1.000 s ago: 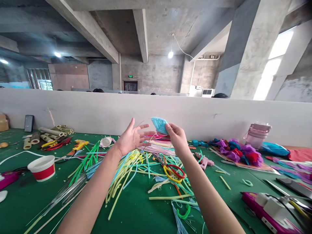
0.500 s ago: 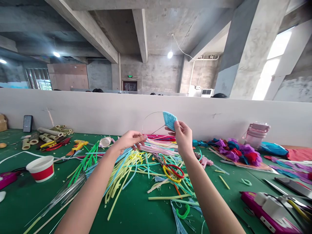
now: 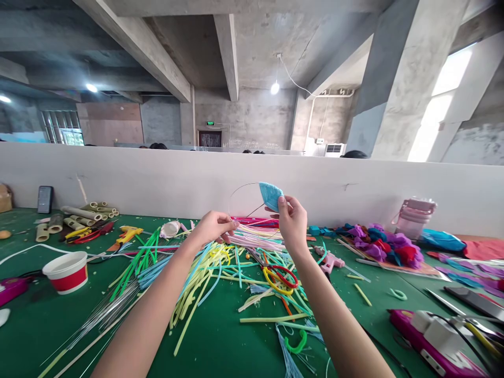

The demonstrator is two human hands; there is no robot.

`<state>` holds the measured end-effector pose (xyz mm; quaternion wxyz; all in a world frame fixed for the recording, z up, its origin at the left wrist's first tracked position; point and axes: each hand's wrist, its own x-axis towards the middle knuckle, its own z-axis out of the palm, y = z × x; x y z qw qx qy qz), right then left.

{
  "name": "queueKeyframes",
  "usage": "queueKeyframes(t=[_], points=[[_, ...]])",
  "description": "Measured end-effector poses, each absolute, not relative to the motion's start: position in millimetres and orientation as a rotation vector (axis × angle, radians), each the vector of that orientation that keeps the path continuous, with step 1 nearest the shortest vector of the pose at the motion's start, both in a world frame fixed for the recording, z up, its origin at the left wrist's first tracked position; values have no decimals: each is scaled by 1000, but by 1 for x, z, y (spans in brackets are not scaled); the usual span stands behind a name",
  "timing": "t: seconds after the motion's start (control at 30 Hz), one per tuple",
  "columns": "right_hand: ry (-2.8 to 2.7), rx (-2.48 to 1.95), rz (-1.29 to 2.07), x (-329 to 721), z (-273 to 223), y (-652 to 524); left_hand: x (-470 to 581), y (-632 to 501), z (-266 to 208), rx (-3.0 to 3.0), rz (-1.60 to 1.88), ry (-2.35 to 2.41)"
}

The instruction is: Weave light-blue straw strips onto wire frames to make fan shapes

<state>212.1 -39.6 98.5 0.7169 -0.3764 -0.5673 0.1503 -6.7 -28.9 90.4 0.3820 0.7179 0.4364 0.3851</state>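
My right hand (image 3: 292, 223) is closed, with thumb and fingers pinching a small light-blue, fan-shaped piece (image 3: 270, 195) that looks wound with thread. The piece is raised above the table, in front of the white partition. From its upper left corner a thin strand (image 3: 241, 187), thread or fine wire, arcs round towards my left hand (image 3: 214, 229). Those left fingertips are pressed together where the strand comes down; the exact grip is too small to see. A darker straight stem (image 3: 255, 210) slants down from the piece between both hands.
Beneath my hands lies a heap of coloured pipe-like strips (image 3: 192, 278), with scissors (image 3: 280, 278) on it. At left stand a paper cup (image 3: 65, 273), a yellow glue gun (image 3: 129, 234) and bamboo tubes (image 3: 81, 214). A power strip (image 3: 429, 341) and a pink bottle (image 3: 415, 218) are at right.
My right hand has shifted slightly left and down with the blue piece, which has tilted a little. My left hand has barely moved; the strand still arcs between them.
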Motion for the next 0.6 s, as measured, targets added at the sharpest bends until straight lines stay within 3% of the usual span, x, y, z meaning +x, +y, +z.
queueKeyframes(t=[0.2, 0.4, 0.6], points=[[-1198, -823, 736, 220, 107, -43, -16, -33, 99, 1902, 884, 1113], [-1116, -957, 780, 246, 110, -37, -35, -34, 102, 1939, 554, 1119], [-1239, -1122, 861, 258, 94, -21, -31, -8, 71, 2340, 269, 1620]])
